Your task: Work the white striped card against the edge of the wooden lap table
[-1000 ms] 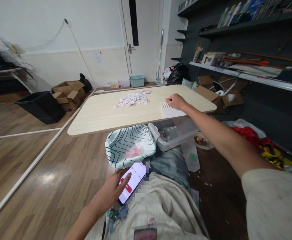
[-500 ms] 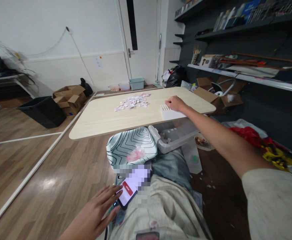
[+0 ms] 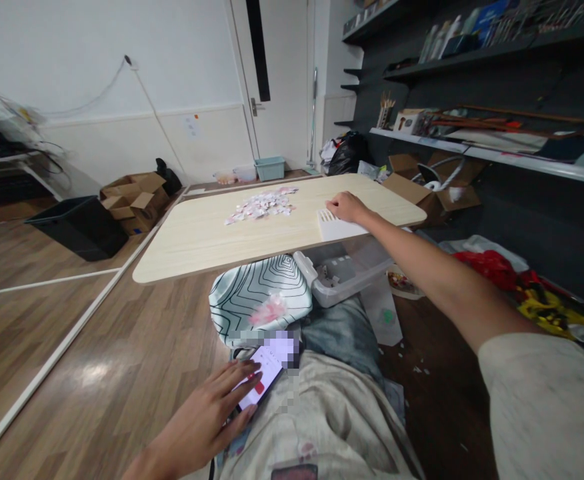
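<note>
My left hand (image 3: pixel 212 410) lies low on my lap with its fingers stretched out over a phone (image 3: pixel 266 373) whose lit screen shows a red button. My right hand (image 3: pixel 346 207) reaches far forward and rests, fingers curled down, on a white slotted tray (image 3: pixel 337 228) at the near right edge of a pale wooden table (image 3: pixel 197 240). A pile of small pink and white pieces (image 3: pixel 262 203) sits farther back on the table, apart from both hands.
A teal patterned cushion (image 3: pixel 257 293) and a grey plastic bin (image 3: pixel 347 270) sit under the table's near edge. Cardboard boxes (image 3: pixel 132 197) and a black bin (image 3: pixel 75 227) stand at the left. Dark shelves (image 3: pixel 497 100) line the right wall, with clutter on the floor below.
My left hand has gone from tapping the phone with a thumb to lying with fingers spread over it. The phone sits lower on my lap. My right hand stays on the white tray.
</note>
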{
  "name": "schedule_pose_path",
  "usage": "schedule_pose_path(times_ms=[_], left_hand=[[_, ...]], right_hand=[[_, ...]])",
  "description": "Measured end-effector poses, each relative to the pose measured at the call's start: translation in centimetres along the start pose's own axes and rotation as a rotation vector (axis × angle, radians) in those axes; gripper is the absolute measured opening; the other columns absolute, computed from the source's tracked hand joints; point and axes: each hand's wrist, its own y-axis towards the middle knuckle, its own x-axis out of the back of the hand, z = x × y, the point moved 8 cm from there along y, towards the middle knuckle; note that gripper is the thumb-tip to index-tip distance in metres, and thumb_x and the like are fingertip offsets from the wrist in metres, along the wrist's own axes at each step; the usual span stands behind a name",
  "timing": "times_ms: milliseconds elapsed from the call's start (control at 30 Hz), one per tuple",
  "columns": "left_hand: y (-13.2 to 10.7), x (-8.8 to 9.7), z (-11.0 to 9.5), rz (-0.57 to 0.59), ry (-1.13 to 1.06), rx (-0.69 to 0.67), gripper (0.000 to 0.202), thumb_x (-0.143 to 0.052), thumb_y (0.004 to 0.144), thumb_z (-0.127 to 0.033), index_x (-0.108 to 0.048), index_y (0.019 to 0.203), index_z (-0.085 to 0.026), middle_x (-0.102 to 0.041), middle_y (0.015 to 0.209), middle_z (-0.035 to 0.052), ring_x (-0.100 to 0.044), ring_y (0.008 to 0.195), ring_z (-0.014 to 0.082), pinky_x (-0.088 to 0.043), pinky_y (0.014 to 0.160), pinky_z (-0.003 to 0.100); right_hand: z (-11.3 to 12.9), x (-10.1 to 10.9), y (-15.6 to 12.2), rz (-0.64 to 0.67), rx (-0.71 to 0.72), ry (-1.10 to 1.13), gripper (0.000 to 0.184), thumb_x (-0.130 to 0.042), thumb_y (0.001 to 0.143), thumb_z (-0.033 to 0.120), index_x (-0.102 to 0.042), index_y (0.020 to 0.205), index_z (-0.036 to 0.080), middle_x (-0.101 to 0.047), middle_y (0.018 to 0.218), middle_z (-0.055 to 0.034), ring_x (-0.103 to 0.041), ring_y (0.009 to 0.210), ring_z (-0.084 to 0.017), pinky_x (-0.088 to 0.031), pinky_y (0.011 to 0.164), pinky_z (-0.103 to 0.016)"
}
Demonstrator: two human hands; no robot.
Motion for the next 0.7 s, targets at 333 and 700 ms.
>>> schedule_pose_path(times_ms=[333,700], left_hand=[[5.9,-3.2,-0.1,0.158,0.022,0.019,0.058,-0.057,0.133,-0.054,-0.089,0.173,-0.026,-0.084,0.178,0.0179,-0.078,0.168,0.0408,-0.058,0.149,0.060],[14.7,-4.0,-3.4,0.142,-0.123,0.036,0.066,-0.054,0.133,-0.061,-0.085,0.172,-0.018,-0.078,0.184,0.0231,-0.082,0.162,0.0401,-0.065,0.141,0.054]], right_hand=[[0.6,0.3,-0.2,0.000,0.023,0.003,0.062,-0.075,0.108,0.023,-0.044,0.055,0.029,-0.042,0.056,0.0001,-0.048,0.072,-0.021,-0.031,0.075,-0.040],[0.7,0.3,-0.4,0.008,0.025,0.002,0.059,-0.076,0.107,0.030,-0.049,0.055,0.028,-0.047,0.054,-0.0017,-0.055,0.072,-0.021,-0.032,0.073,-0.038]])
